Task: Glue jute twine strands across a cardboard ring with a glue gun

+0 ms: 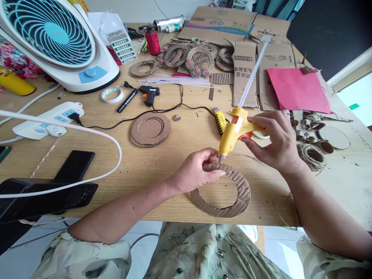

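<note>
In my right hand (pixel 277 141) is a yellow glue gun (pixel 235 131), nozzle pointing down and a long clear glue stick (pixel 253 75) rising from its back. The nozzle tip meets or nearly meets the upper edge of a cardboard ring (pixel 242 195). My left hand (pixel 200 170) pinches that ring at its upper left, thumb on top and fingers behind. The ring is corrugated brown card with a wide round opening, close to the table's front edge. Beyond the glue gun lies a yellow-and-black utility knife (pixel 220 122), partly hidden.
A cardboard disc with a ring (pixel 150 130) lies left of centre, near a black glue gun (pixel 149 94) and its cord. A fan (pixel 84 58), power strip (pixel 49 120) and looping white cable stand left. Twine (pixel 311 157) sits right; cardboard pieces (pixel 221 23) fill the back.
</note>
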The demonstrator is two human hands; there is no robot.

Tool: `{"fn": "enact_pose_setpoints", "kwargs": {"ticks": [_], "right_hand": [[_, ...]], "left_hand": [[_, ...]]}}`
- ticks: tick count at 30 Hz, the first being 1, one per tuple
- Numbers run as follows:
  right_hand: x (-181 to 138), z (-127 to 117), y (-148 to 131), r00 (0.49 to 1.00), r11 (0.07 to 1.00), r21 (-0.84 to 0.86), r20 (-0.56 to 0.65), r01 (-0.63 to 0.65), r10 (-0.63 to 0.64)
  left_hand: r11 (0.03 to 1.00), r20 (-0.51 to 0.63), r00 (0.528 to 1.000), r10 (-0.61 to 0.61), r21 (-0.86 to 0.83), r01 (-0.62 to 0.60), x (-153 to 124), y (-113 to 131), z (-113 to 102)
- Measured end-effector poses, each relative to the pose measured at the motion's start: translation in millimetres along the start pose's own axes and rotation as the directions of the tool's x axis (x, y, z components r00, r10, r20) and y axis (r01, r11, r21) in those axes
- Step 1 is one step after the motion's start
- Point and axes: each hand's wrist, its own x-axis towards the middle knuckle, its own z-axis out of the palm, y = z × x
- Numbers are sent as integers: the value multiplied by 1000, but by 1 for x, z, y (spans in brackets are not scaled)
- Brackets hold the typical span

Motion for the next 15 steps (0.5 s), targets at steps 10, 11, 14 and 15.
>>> {"fn": "enact_pose_setpoints", "kwargs": {"ticks": [10,11,14,15], "right_hand": [[1,-2,2,1000,1000,18,-23,3,-3],[1,-3,2,1000,999,33,-22,2,-1],[1,-3,2,999,995,85,-1,-49,49],[0,-2,3,997,992,96,1,-81,82]], "left_hand": [[1000,-10,1000,-8,-21,8,0,-1,-1],[1000,-12,1000,-5,-10,5,0,-1,-1],[1000,-8,1000,4,17,-4,0,-1,-2],[1000,-6,1000,6,14,-6,1,-2,-2]]}}
